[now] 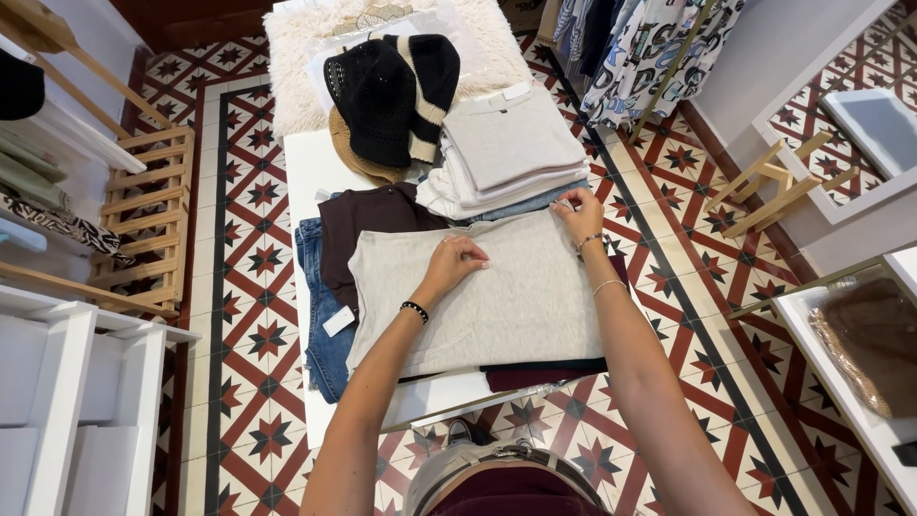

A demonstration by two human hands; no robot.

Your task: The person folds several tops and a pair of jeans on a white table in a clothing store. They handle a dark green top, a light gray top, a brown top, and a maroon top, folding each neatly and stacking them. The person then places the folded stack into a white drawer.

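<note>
Both hands are down on the light grey top (pixel 497 296), which lies flat across the white table (pixel 315 172) on top of darker folded clothes. My left hand (pixel 454 260) presses its bunched fingertips into the cloth near the upper middle, and my right hand (pixel 579 210) pinches the far right corner of the top, fingers curled on the edge. Just beyond that corner sits a stack of folded pale tops (pixel 506 158). Black knitted hats (pixel 396 91) lie further back, and blue jeans (pixel 320 315) stick out on the left.
</note>
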